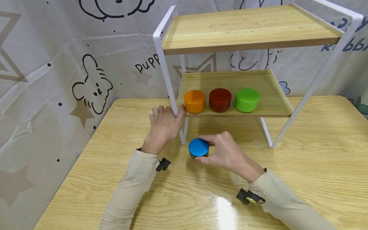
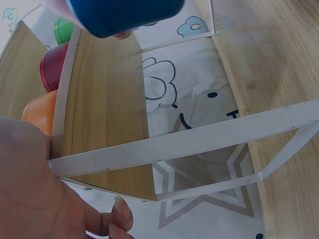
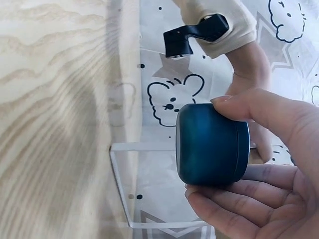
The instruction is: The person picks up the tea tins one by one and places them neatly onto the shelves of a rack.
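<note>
In the head view my right hand pinches a round blue tin between thumb and fingers, in front of the shelf's lower left. The right wrist view shows the blue tin held off the tabletop. My left hand grips the left front post of a two-tier shelf rack, thumb on one side and fingers on the other. Just beside that thumb, on the lower tier, stands an orange tin. A dark red tin and a green tin stand to its right in a row.
The rack's upper wooden tier spans above the tins, on white metal legs. Below is a light wooden table. Behind it hangs a printed cloth with cartoon animals and stars. Each wrist carries a black camera mount.
</note>
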